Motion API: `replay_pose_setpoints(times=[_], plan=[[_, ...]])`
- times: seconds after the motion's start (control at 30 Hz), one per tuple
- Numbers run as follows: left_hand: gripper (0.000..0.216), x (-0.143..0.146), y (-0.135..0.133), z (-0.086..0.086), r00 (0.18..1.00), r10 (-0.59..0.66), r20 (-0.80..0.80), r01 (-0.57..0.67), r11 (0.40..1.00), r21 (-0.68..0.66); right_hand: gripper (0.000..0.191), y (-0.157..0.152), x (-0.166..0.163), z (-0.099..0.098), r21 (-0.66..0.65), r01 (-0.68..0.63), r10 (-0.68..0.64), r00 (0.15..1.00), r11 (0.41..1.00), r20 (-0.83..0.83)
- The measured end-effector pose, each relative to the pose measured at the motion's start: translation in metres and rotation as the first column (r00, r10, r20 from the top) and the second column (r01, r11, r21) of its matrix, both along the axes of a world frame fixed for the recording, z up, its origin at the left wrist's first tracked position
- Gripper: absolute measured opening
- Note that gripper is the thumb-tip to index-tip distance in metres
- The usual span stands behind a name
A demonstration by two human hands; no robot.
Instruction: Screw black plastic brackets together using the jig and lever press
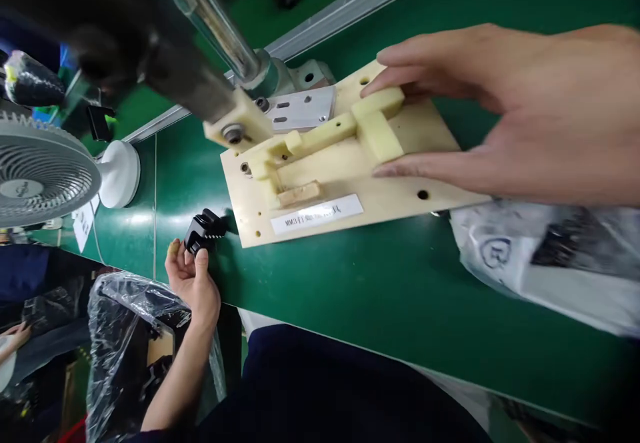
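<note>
Black clip (203, 230) at nine o'clock, pinched in the left hand (195, 290) between thumb and fingers; a loose pinch could drop it. The right hand (530, 116), at two o'clock, spreads wide around the pale block (380, 135); a careless bump might shift the board (393, 198) beneath.
</note>
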State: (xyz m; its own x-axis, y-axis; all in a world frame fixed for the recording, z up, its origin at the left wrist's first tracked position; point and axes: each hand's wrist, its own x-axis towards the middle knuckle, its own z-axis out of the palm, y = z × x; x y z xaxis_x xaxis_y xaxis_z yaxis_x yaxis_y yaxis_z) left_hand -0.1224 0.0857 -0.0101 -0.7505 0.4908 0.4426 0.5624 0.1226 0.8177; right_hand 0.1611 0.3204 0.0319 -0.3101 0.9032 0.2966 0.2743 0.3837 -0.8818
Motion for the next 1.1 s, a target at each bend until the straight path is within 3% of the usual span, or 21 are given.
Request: replay_pose_setpoints(times=[0.1, 0.2, 0.3, 0.5, 0.6, 0.77, 0.93, 1.1], plan=[[0.05, -0.004, -0.002, -0.001, 0.999, -0.027, 0.042, 0.023, 0.995, 0.096, 0.094, -0.001, -0.003, 0.01, 0.015, -0.22, 0.209, 0.943, 0.975, 0.259], [0.05, -0.004, -0.006, -0.004, 0.995, -0.093, -0.025, 0.096, 0.966, 0.239, 0.091, 0.0, -0.009, 0.009, 0.046, -0.237, 0.224, 0.955, 0.97, 0.196], [0.05, 0.007, -0.007, -0.001, 0.969, -0.219, -0.117, 0.246, 0.909, 0.336, 0.088, 0.0, -0.013, 0.007, 0.05, -0.28, 0.267, 0.947, 0.959, 0.179], [0.056, 0.034, 0.026, 0.028, 0.779, -0.582, -0.233, 0.627, 0.717, 0.305, 0.083, -0.011, -0.019, 0.008, 0.027, -0.276, 0.27, 0.952, 0.961, 0.141], [0.055, 0.038, 0.057, 0.036, 0.704, -0.666, -0.249, 0.71, 0.661, 0.24, 0.083, -0.015, -0.021, 0.004, 0.052, -0.268, 0.256, 0.953, 0.962, 0.161], [0.049, 0.034, 0.098, 0.035, 0.68, -0.688, -0.253, 0.725, 0.683, 0.091, 0.073, -0.03, -0.021, 0.012, 0.14, -0.282, 0.221, 0.914, 0.949, 0.34], [0.055, 0.035, 0.114, 0.035, 0.66, -0.71, -0.246, 0.719, 0.691, -0.066, 0.052, -0.061, -0.03, 0.033, 0.311, -0.373, 0.211, 0.869, 0.874, 0.447], [0.057, 0.045, 0.122, 0.042, 0.684, -0.7, -0.207, 0.686, 0.713, -0.145, 0.042, -0.064, -0.042, 0.032, 0.29, -0.39, 0.203, 0.835, 0.874, 0.511]])
